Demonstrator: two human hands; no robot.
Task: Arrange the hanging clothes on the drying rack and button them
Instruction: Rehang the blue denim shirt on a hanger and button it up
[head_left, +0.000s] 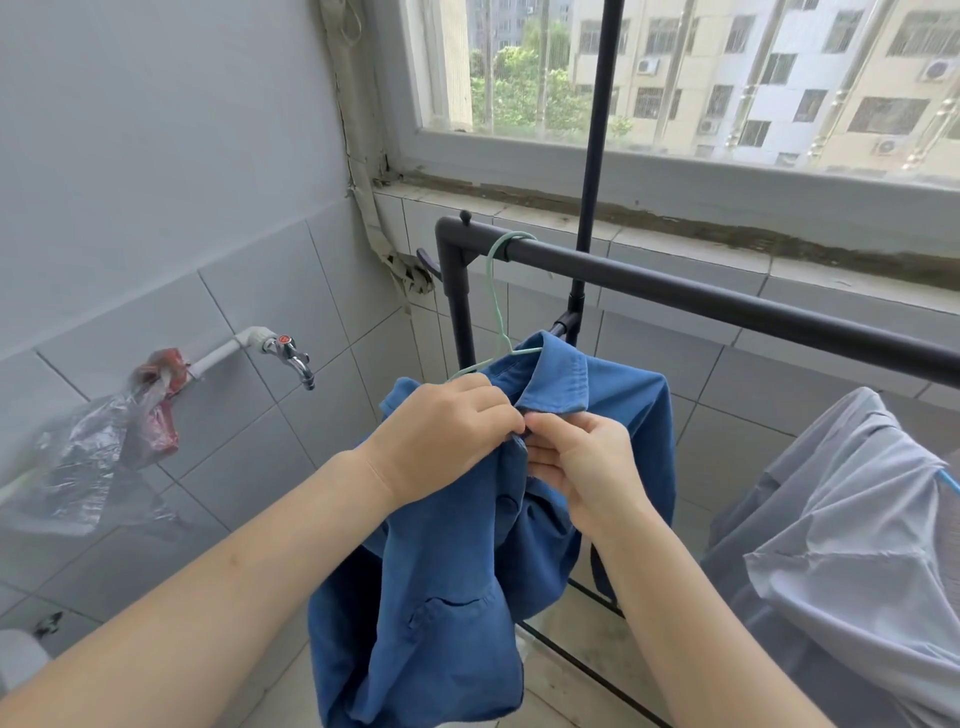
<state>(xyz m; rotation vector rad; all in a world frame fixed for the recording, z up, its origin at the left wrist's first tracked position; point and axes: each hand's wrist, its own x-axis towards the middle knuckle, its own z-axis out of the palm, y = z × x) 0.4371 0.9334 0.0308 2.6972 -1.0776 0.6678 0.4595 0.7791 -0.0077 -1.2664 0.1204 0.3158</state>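
Nearby, grey garment (852, 545) hangs beside blue shirt (452, 561).

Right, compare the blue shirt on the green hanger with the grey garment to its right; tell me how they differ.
The blue shirt is a deep, opaque blue; the grey garment is pale and looks thinner. The blue shirt hangs on a green hanger hooked near the rail's left corner; the grey garment's hanger is hidden but for a blue sliver. Both hands, left hand and right hand, pinch the blue shirt below its collar; nothing touches the grey garment. Both hang at the same drying rack.
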